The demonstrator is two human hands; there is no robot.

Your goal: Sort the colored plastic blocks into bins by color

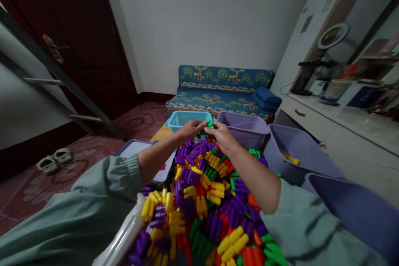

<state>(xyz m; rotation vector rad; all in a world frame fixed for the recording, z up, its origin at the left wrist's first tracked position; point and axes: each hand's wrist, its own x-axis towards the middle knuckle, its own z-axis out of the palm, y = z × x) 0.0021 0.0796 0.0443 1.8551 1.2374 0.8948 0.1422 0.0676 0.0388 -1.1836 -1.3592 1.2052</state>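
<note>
Both my hands meet at the far end of a big heap of plastic building pieces (pixel 215 189) in purple, yellow, green and red. A green building piece (pixel 208 125) is held between them. My left hand (pixel 190 129) has its fingers closed on its left side. From the right, my right hand (pixel 222 134) grips the same green piece with thumb and fingers. Fingers cover part of the piece, so its full shape is hidden. Just beyond the hands stand a light blue bin (pixel 179 119) and a purple bin (pixel 260 126).
More purple bins stand to the right; one bin (pixel 311 160) holds a yellow piece (pixel 291 158). A white tray (pixel 132 148) lies left of the heap, near clear plastic wrapping (pixel 124 232). Behind are a patterned sofa (pixel 215 95), a ladder (pixel 77 95) and a dresser (pixel 343 129).
</note>
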